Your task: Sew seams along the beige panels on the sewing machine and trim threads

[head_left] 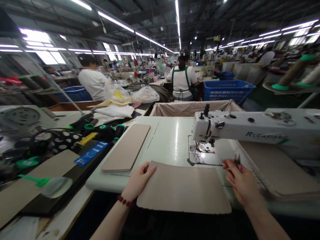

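A beige flat panel (183, 190) lies over the front edge of the sewing table, its near side hanging past the edge. My left hand (140, 178), with a dark red bead bracelet at the wrist, is closed on the panel's far left corner, thumb on top. To the right of the panel, my right hand (237, 178) is closed around small thread snips (237, 160), whose blades point up and away. Its thumb and index finger are pinched together; any thread between them is too fine to make out. Beyond both hands stands a white sewing machine (240, 125), its needle area over a metal plate (207, 155).
A stack of beige panels (127, 146) lies at the table's left. More panels (280, 170) sit under the machine arm. On the left side bench are a blue packet (91, 153), a squeeze bottle (56, 186) and thread spools. A cloth-lined bin (172, 109) stands behind; co-workers sit beyond.
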### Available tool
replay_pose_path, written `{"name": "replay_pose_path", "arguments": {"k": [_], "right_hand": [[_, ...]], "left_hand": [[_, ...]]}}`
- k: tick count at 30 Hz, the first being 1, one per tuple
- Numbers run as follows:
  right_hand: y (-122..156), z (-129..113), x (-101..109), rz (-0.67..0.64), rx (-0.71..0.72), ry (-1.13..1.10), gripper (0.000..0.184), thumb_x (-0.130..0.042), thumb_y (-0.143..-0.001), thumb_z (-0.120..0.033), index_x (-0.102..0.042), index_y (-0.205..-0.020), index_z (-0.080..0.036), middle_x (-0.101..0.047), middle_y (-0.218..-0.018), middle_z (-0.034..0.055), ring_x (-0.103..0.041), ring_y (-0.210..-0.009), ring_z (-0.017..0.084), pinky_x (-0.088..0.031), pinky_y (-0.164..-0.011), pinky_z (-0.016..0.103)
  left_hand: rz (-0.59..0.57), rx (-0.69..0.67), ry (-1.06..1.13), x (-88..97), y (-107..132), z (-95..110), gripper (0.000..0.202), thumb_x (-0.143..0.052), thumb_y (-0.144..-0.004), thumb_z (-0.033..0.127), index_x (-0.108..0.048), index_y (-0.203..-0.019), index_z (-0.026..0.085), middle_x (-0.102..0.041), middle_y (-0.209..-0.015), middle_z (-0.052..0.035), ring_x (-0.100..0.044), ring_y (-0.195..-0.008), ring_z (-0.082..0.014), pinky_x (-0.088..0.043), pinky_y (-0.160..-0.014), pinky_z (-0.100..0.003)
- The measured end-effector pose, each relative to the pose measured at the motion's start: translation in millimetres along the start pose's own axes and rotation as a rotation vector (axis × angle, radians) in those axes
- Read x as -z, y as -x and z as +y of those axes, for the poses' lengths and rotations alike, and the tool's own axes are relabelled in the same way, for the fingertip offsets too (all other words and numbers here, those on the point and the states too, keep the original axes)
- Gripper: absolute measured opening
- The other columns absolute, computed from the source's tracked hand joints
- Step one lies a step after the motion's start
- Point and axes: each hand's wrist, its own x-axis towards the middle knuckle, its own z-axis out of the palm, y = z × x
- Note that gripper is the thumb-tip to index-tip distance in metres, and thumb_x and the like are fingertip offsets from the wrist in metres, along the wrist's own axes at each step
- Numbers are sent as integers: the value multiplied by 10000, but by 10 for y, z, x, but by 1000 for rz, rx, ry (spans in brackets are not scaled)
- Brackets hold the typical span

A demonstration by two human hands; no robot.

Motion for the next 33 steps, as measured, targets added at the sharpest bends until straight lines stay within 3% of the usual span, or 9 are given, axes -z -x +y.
{"name": "replay_pose_path", "arguments": {"k": [1, 4, 8, 14, 23, 29, 31, 33], "right_hand": [[-55, -13, -91, -59, -108, -156, 265, -742, -753, -365, -677, -875, -139, -587, -738, 12, -204, -418, 4, -175, -324, 124], [-208, -71, -296, -151, -229, -291, 287, -717, -776, -362, -685, -907, -108, -627, -802, 59, -141, -422, -2, -172, -312, 118], [-375, -130, -429, -188, -284, -367, 284, -707, -785, -376, -670, -856, -103, -656, -876, 82, -122, -414, -5, -191, -296, 111], [-476, -145, -523, -173, -313, -448, 201, -736, -762, -276, -628, -779, -107, -639, -745, 28, -161, -392, -15, -195, -291, 92], [-504, -113, -537, -128, -280, -435, 260, -782, -717, -298, -632, -778, -94, -584, -649, -2, -177, -397, -19, -197, -289, 88], [-461, -103, -456, -177, -265, -335, 316, -716, -784, -396, -667, -868, -95, -642, -833, 63, -151, -421, -14, -188, -306, 107], [-377, -84, -382, -186, -248, -273, 342, -688, -807, -425, -676, -899, -96, -641, -861, 76, -158, -423, -14, -179, -314, 116], [-247, -55, -285, -181, -225, -211, 345, -687, -807, -431, -679, -912, -102, -624, -830, 61, -171, -419, -15, -160, -320, 124]], "left_hand": [[2, -3, -22, -13, -41, -57, 408, -560, -864, 541, -640, -968, 155, -662, -906, -58, -611, -819, -237, -463, -665, -272], [-9, -20, -87, -24, -111, -172, 397, -540, -881, 537, -628, -973, 161, -657, -910, -52, -605, -862, -244, -457, -699, -278], [-39, -5, -184, 3, -146, -226, 408, -505, -901, 548, -616, -1026, 176, -659, -934, -45, -608, -883, -251, -457, -724, -289], [-58, 7, -191, 14, -178, -267, 420, -512, -886, 567, -629, -984, 176, -660, -896, -44, -610, -858, -253, -459, -683, -277], [-58, 28, -150, 23, -183, -297, 432, -548, -865, 565, -622, -1034, 174, -661, -890, -49, -604, -825, -248, -461, -671, -268], [-76, 65, -46, -43, -159, -254, 434, -547, -872, 562, -596, -1025, 159, -641, -898, -60, -601, -817, -236, -472, -651, -260], [-39, 69, 12, 55, -142, -166, 454, -555, -867, 565, -580, -1057, 153, -637, -903, -61, -607, -818, -231, -478, -654, -258], [113, 27, -2, 286, -105, -7, 486, -580, -848, 573, -576, -1091, 153, -641, -884, -53, -614, -802, -223, -479, -638, -248]]}}
